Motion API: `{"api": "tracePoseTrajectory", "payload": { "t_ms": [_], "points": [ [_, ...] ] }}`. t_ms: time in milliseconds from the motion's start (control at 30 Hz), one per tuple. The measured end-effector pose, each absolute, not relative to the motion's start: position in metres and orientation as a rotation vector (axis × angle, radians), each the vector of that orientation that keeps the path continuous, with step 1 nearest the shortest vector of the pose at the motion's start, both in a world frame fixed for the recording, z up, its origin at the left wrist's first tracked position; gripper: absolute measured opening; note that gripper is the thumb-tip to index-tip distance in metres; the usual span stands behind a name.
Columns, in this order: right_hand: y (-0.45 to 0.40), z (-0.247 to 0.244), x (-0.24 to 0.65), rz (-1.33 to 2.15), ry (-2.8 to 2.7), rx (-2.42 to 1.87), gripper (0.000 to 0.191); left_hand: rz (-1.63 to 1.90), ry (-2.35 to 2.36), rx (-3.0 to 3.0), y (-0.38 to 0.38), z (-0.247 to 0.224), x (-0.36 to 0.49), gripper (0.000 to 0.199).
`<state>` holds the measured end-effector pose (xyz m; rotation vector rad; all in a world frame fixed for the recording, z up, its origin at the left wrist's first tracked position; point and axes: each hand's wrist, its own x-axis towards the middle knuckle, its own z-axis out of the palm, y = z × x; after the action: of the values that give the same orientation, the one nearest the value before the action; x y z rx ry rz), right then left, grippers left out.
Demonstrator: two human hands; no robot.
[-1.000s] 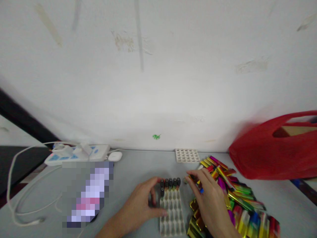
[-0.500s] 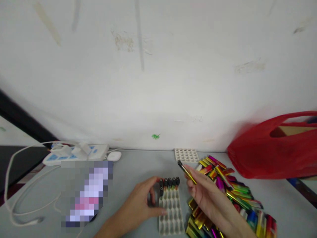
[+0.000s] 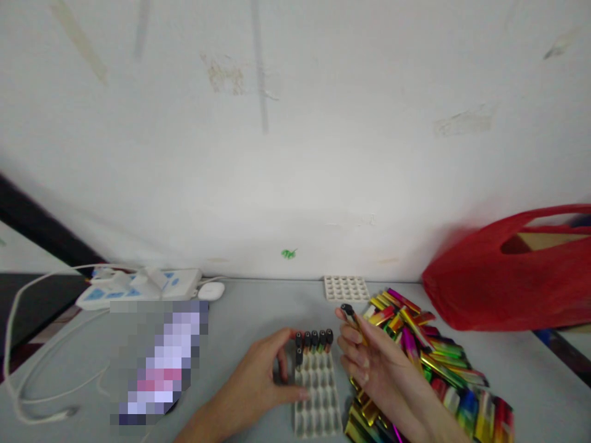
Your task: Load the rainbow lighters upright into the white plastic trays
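A white compartment tray point(image 3: 318, 394) sits before me. Its far row holds several upright black-topped lighters point(image 3: 314, 338), with one more behind the front of the leftmost. My left hand point(image 3: 258, 375) steadies the tray, thumb on its left side and index finger by the far left corner. Above and right of the tray, my right hand point(image 3: 383, 363) grips a gold lighter point(image 3: 353, 317) with a black top, tilted up and to the left. Beneath and beyond that hand spreads a pile of shiny coloured lighters point(image 3: 443, 357), partly hidden by it.
Against the wall lies a small white holed tray point(image 3: 346, 288). A red bag point(image 3: 503, 277) stands at the right. On the left are a power strip point(image 3: 184, 286) with white cables, a white earbud case point(image 3: 211, 291) and a blurred-out phone point(image 3: 161, 363).
My right hand has turned the gold lighter more upright and shifted it slightly right and down, fingers curled closer round it. My left hand stays on the tray.
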<state>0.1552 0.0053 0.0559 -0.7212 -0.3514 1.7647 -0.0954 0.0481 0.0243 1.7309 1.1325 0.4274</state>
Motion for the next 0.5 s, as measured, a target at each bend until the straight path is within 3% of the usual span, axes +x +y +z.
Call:
{"api": "tracePoseTrajectory", "payload": {
  "t_ms": [267,500],
  "points": [
    [-0.0008,0.0509,0.1534,1.668,-0.497,-0.896,0.046,0.409,1.157,1.717,0.0478,0.0247,-0.0956,0.078],
    [-0.0019,0.0544,0.1536,1.814,-0.491,-0.827,0.049,0.414,1.152,1.731,0.0469,0.0275,-0.0949,0.074]
  ]
}}
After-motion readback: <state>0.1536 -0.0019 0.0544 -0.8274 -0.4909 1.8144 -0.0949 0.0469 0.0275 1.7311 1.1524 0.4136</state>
